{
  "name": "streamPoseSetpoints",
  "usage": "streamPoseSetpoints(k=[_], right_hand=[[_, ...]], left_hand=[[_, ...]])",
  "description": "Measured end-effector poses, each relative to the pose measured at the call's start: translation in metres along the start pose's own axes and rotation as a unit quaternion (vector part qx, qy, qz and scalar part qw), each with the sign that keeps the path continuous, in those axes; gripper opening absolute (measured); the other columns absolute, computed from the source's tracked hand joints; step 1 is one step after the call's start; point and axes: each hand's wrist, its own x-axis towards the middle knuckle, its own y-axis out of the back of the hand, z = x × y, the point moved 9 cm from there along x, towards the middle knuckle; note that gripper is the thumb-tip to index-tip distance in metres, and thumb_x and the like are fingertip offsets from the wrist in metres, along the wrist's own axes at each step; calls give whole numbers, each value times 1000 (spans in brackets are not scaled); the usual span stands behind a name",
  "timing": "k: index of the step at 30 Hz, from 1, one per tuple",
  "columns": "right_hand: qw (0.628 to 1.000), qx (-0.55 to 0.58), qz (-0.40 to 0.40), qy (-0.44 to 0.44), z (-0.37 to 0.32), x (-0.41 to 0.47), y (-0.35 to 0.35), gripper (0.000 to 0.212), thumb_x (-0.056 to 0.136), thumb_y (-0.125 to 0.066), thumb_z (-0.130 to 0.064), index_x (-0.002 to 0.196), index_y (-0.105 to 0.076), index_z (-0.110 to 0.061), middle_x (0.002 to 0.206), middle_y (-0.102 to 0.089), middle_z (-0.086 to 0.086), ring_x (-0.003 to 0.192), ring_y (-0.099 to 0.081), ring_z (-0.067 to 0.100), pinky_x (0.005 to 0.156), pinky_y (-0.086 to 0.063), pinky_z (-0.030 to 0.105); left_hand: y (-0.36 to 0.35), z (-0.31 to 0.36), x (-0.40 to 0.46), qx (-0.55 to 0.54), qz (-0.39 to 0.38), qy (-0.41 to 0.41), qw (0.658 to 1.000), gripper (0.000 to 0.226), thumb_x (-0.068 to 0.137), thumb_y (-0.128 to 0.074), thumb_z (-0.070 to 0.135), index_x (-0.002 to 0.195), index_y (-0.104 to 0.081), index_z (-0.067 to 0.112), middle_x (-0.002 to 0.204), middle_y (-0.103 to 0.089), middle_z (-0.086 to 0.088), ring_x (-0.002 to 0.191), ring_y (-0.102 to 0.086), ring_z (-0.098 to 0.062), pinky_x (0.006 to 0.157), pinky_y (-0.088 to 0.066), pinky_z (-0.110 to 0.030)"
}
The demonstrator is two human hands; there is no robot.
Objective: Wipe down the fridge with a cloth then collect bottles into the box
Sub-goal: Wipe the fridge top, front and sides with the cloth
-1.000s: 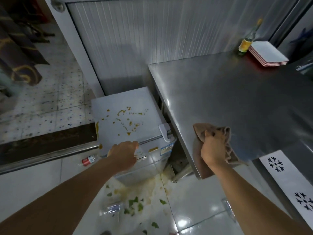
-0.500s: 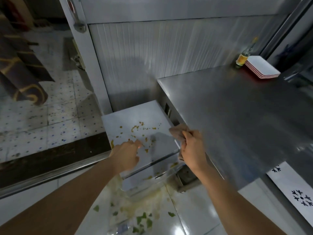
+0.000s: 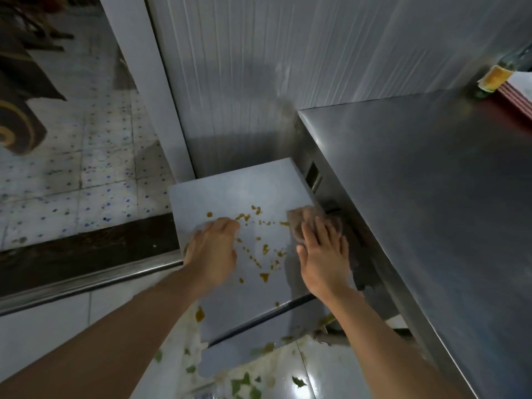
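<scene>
Wiping step under way. Right hand point(image 3: 324, 254) pressed cloth point(image 3: 305, 223) flat, fingers straight and spread, at fridge point(image 3: 230, 194) top's 3 o'clock edge. Left hand point(image 3: 213, 249) braced at 9, fingers loosely curled. Next: sweep toward the orange spatter point(image 3: 259, 249). Bottles uncollected.

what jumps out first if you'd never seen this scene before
The orange-brown splatters across the pale top of the small fridge at centre catch the eye first. The right hand presses a brown cloth flat on the fridge top at its right edge, beside the steel counter, while the left hand rests on the left side. Below, green scraps litter the stained floor.
</scene>
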Motion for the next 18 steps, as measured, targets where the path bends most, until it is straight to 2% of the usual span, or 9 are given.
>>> streamPoseSetpoints(k=[1,3,5,6,8,10,12,15,18], right_hand=[[1000,8,5,1,4,3,-6,53,100,-28,-39,150,-21,-26,158,-17,7,145,-14,33,115,-19,49],[1000,11,11,3,9,13,-14,54,100,-35,-35,151,-19,-25,158,-19,7,144,-20,35,110,-30,49],[1000,13,23,16,8,28,-16,53,98,-42,-32,148,-29,-24,155,-27,9,140,-27,40,103,-40,52],[999,12,32,24,7,38,-15,50,98,-40,-32,147,-33,-23,155,-29,9,139,-28,41,101,-41,52],[999,7,26,43,3,60,-16,50,99,-31,-33,148,-29,-25,158,-21,6,143,-20,39,105,-37,50],[998,11,8,53,-2,86,-20,50,101,-26,-35,151,-17,-31,161,-6,1,146,-9,35,108,-35,47],[998,17,-4,53,-7,115,-20,51,101,-24,-38,151,-10,-35,161,1,-2,146,-6,34,108,-34,48],[999,28,-10,40,-16,155,-18,52,100,-27,-38,150,-13,-35,160,-3,4,140,-19,38,105,-35,52],[999,29,-14,36,-20,186,-16,52,100,-30,-37,150,-16,-32,158,-7,7,133,-27,42,102,-34,51]], left_hand=[[0,-1,9,1,16,-4,1000,53,84,-47,-1,136,-45,13,140,-44,-7,126,-42,-26,105,-34,-40],[2,-4,27,18,34,2,999,58,85,-47,-1,140,-40,15,147,-37,-8,134,-34,-27,111,-25,-41],[2,-10,47,51,31,20,998,60,88,-47,3,144,-33,20,153,-26,-6,140,-22,-26,113,-18,-44],[1,-13,57,62,29,27,997,62,88,-48,4,145,-30,22,155,-22,-4,141,-18,-26,114,-15,-46],[3,-17,75,72,35,36,996,64,88,-50,6,145,-28,25,156,-18,-2,143,-13,-24,115,-12,-49],[2,-21,90,81,41,39,995,63,88,-50,8,145,-29,26,156,-18,0,143,-12,-24,115,-11,-50],[0,-23,99,83,42,37,995,59,89,-49,9,143,-33,27,155,-21,1,141,-17,-24,115,-12,-48],[0,-27,103,67,73,33,995,56,87,-46,5,138,-41,27,152,-29,3,137,-26,-22,112,-19,-38],[0,-32,103,48,91,30,994,60,86,-47,1,139,-42,29,151,-31,7,135,-27,-18,112,-22,-34]])
